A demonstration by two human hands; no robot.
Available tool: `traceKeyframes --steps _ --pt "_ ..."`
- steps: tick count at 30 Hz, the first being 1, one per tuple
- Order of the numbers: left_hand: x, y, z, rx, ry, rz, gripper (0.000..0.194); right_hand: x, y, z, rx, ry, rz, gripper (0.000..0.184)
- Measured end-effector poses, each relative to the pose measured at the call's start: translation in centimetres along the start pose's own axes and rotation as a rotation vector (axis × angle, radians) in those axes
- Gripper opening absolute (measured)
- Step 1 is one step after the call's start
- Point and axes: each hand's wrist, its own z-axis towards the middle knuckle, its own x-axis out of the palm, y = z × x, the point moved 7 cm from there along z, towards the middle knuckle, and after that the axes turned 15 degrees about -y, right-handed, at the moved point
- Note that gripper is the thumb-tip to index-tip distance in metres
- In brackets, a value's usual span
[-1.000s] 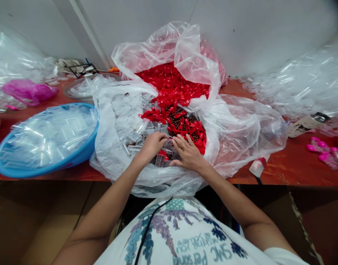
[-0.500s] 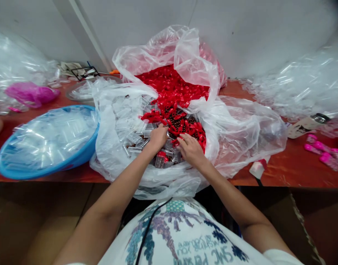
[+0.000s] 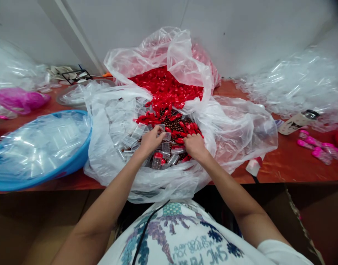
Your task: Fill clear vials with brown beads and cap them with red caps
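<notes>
My left hand (image 3: 152, 140) is closed in a pinch at a small clear plastic container (image 3: 166, 136). To its right, my right hand (image 3: 195, 146) has its fingers curled down among red plastic caps (image 3: 188, 127); what they grip is hidden. Both hands are inside a white plastic bag (image 3: 102, 121) with its sides rolled open. Dark brown beads (image 3: 171, 125) lie between the caps. Loose clear containers (image 3: 130, 140) fill the bag's left side. Nearer me lies a red-capped container (image 3: 157, 161) with dark contents.
Behind stands another plastic bag (image 3: 182, 55) full of red caps. A blue basin (image 3: 66, 167) of clear containers is at left. On the right are a heap of clear containers (image 3: 298, 84), a tumbler (image 3: 298, 122) and pink-capped containers (image 3: 322, 154), all on a red table (image 3: 284, 165).
My left hand has lifted back a little and now pinches a clear container. My right hand has gone from spread fingers to curled fingers among the caps. The view has shifted slightly.
</notes>
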Motion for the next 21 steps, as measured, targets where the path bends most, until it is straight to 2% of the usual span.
traceKeyframes --steps 3,6,9,11,14,16,19,21 --pt "0.1 -0.6 0.2 0.042 0.035 0.010 0.027 -0.4 -1.5 -0.8 0.078 0.001 0.007 0.025" --pt "1.0 -1.0 0.6 0.065 0.087 -0.060 0.030 -0.8 -2.6 -0.9 0.183 -0.097 0.121 0.029" --pt "1.9 -0.6 1.2 -0.007 0.107 -0.103 0.033 -1.4 -3.5 -0.9 0.303 -0.278 0.399 0.038" --pt "2.5 -0.3 1.7 -0.067 0.111 -0.178 0.048 -1.7 -4.0 -1.1 0.388 -0.405 0.617 0.041" --pt "3.3 0.2 2.6 -0.179 0.057 -0.276 0.054 -1.8 -4.9 -1.5 0.549 -0.552 0.927 0.039" --pt "4.1 0.8 3.2 -0.253 0.055 -0.282 0.042 -1.3 -5.2 -1.7 0.669 -0.545 1.155 0.044" --pt "5.7 1.6 3.7 -0.375 0.138 -0.261 0.025 -0.2 -5.2 -2.0 0.814 -0.409 1.464 0.054" --pt "6.7 2.1 4.0 -0.451 0.185 -0.262 0.024 0.1 -5.2 -2.2 0.855 -0.343 1.601 0.052"
